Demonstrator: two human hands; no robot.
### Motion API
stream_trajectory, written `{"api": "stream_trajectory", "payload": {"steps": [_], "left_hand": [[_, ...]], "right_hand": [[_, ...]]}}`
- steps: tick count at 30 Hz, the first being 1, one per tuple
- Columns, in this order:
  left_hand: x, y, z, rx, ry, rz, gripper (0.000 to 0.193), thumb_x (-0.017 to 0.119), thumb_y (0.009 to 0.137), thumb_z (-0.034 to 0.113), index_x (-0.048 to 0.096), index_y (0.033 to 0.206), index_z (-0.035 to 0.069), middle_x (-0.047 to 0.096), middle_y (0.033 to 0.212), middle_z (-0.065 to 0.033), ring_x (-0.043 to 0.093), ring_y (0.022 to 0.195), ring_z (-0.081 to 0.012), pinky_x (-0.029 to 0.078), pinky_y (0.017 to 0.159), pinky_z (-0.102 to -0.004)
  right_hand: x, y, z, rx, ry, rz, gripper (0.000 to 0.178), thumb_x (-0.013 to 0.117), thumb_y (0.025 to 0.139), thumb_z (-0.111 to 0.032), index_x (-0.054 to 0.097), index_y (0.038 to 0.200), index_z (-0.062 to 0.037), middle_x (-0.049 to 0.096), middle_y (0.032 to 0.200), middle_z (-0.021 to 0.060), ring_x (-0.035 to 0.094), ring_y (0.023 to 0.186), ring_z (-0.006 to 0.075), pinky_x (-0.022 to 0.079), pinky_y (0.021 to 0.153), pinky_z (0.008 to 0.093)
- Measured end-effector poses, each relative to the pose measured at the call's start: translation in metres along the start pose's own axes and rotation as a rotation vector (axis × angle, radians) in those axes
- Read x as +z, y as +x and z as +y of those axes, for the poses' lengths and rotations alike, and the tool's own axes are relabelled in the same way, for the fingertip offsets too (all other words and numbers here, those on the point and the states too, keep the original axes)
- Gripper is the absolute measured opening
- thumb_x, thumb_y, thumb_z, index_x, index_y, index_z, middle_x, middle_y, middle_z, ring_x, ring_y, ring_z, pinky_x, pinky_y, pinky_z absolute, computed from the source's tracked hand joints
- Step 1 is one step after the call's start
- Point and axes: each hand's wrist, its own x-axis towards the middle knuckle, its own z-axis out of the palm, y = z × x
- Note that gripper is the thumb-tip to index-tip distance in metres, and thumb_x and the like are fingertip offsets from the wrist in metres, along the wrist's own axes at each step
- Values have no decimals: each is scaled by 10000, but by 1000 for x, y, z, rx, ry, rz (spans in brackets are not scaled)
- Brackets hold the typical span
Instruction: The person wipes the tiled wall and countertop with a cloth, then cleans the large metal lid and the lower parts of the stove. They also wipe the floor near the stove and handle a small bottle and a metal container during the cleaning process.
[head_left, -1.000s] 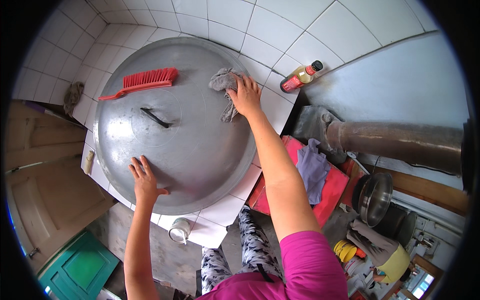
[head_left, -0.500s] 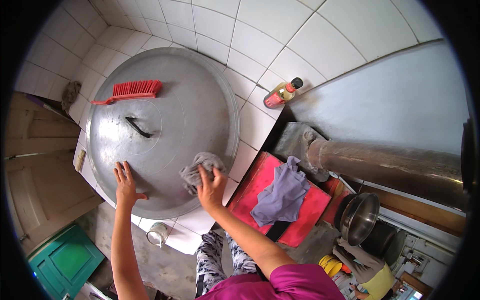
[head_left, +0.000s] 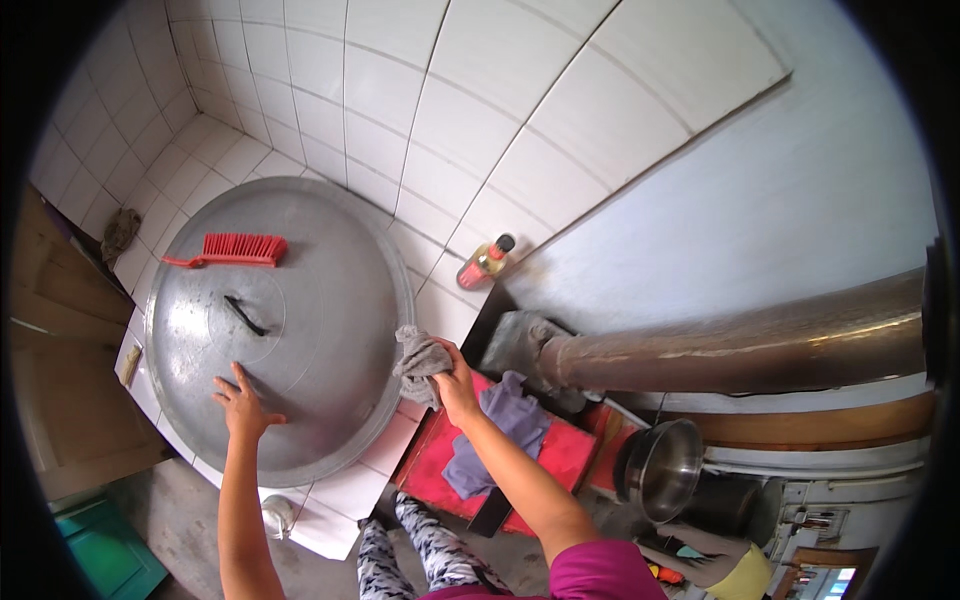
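Head view: wide metal lid (head_left: 305, 355) on the tiled counter (head_left: 330, 525), gray cloth (head_left: 418, 366) at the right rim; contact with the metal hard to tell

Left hand (head_left: 247, 412): fingers spread over the lower part of the lid, thumb out to the side, nothing gripped

Right hand (head_left: 457, 388): fingers closed round the gray cloth, pinching bunched folds

Cloth work: probably best with folds flattened under the fingers, overlapping strokes from rim toward handle (head_left: 245, 316), steady light pressure from the left hand against sliding; brush (head_left: 240, 250) better lifted clear before reaching the metal beneath

Cloths: 3 in sight; 1 gray, 1 purple cloth (head_left: 495, 440) on the red table (head_left: 565, 452), 1 brown rag (head_left: 120, 235) in the corner

Lid top: 1 handle, 1 red brush

Counter: 1 bottle (head_left: 480, 268) near the wall (head_left: 540, 110), 1 jar (head_left: 278, 515) by the front edge
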Motion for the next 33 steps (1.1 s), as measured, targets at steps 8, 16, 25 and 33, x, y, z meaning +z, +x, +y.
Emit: {"api": "stream_trajectory", "payload": {"steps": [8,16,25,33], "left_hand": [[-16,-7,4,-47,3,-14,1689,1048,447,443,-65,1666,87,100,1625,-452,234,1465,-658,514,1094,-504],[-10,-4,3,36,177,-58,1689,939,461,707,-12,1655,-17,185,1588,-487,207,1498,-626,265,1240,-590],[-20,-6,9,-55,85,-111,1703,976,440,659,-35,1673,61,67,1643,-440,182,1494,-648,516,1066,-550],[-21,-7,6,-111,95,-95,1707,992,435,637,-38,1674,73,27,1654,-428,190,1493,-647,585,978,-498]], "right_hand": [[22,31,-311,-1044,-678,61,590,493,766,97,634,1326,-26,584,1353,137,507,1328,310,387,1171,425],[29,99,-449,-1808,-1477,536,516,677,831,40,706,1290,-194,576,1398,79,501,1281,302,417,1102,417],[167,187,-432,-1985,-1532,129,518,666,837,-12,727,1259,-307,592,1388,-55,531,1241,233,471,1046,372],[367,273,-479,-2211,-1569,247,510,651,865,-53,698,1289,-333,575,1386,-108,501,1274,186,455,1021,331]]}}
